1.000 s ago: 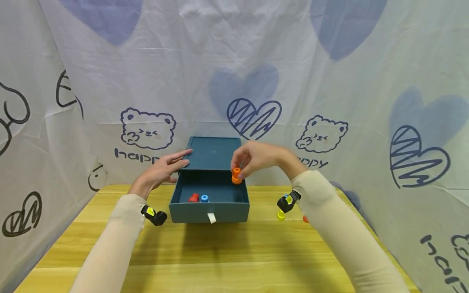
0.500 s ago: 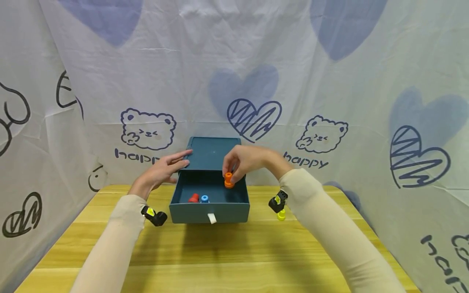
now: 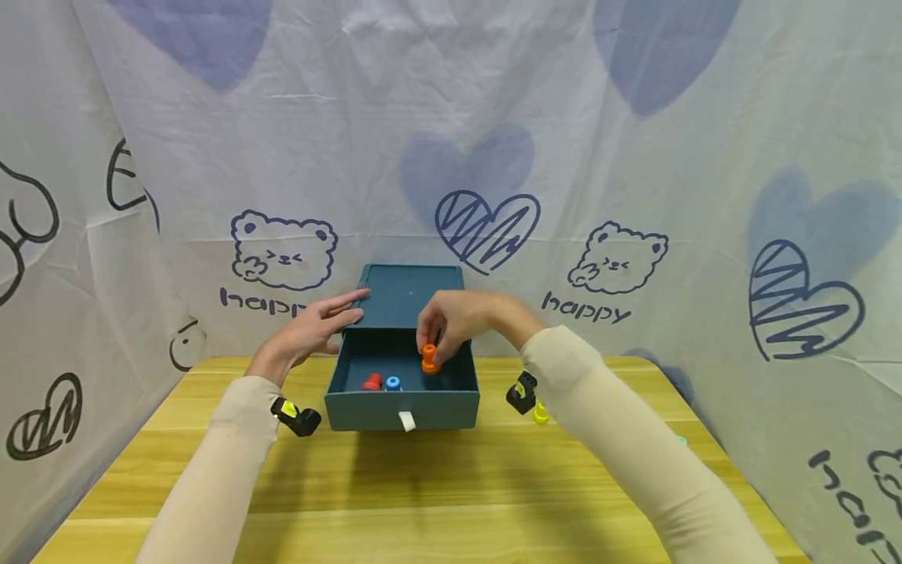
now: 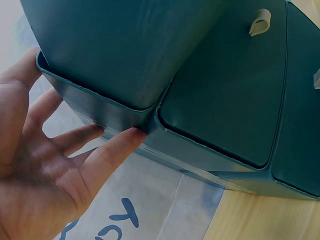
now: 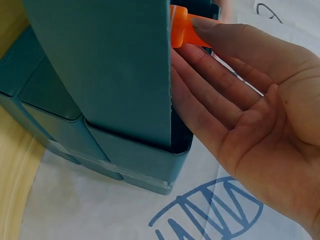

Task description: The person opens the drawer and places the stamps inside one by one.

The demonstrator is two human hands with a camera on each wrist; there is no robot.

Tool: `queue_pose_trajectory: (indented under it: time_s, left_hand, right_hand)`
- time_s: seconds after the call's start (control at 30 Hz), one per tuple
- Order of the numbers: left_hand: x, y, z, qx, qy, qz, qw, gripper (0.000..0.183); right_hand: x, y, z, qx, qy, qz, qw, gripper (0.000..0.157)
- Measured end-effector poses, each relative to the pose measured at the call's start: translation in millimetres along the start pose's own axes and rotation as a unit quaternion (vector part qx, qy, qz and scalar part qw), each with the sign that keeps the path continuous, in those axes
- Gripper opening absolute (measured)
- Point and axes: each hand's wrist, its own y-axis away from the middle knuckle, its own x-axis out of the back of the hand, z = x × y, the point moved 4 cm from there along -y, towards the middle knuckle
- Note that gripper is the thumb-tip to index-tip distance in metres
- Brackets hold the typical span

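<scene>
My right hand (image 3: 460,317) pinches a small orange plastic piece (image 3: 429,360), with a wide base and narrower neck, between thumb and fingers. It is upright, inside the pulled-out top drawer (image 3: 444,412) of a dark teal drawer cabinet (image 3: 405,296). In the right wrist view, the drawer wall partly hides this orange piece (image 5: 181,26). A red piece (image 3: 373,382) and a blue piece (image 3: 393,384) are near the drawer's front wall. Fingers spread, my left hand (image 3: 308,330) rests against the cabinet's left edge; the left wrist view shows its fingertips (image 4: 134,136) touching the casing.
A white pull tab (image 3: 406,421) sticks out from the drawer front, which overhangs the wooden table (image 3: 416,501). On the table right of the cabinet stands a yellow piece (image 3: 540,413), with a teal bit (image 3: 681,440) farther right. A printed cloth (image 3: 395,188) hangs behind.
My right hand has moved left and down, carrying the orange piece deeper into the drawer. A red bit on the table is now behind my sleeve. My left hand has stayed in place.
</scene>
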Motion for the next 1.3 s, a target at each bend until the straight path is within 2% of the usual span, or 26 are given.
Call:
queue_pose_trajectory:
  time_s: [0.73,1.07,1.3]
  left_hand:
    - [0.3,0.1,0.2,-0.004,0.000,-0.001,1.0000,0.067]
    - [-0.9,1.0,-0.9,-0.006,0.002,-0.004,1.0000,0.067]
    - [-0.1,1.3,-0.3,-0.003,-0.002,-0.003,1.0000,0.067]
  right_hand:
    - [-10.0,-6,9,-0.018,0.031,0.001,0.999,0.015]
    - [-7.3,4,8,0.016,0.019,0.021,0.999,0.012]
    - [1.7,19,8,0.038,-0.025,0.043,0.998,0.020]
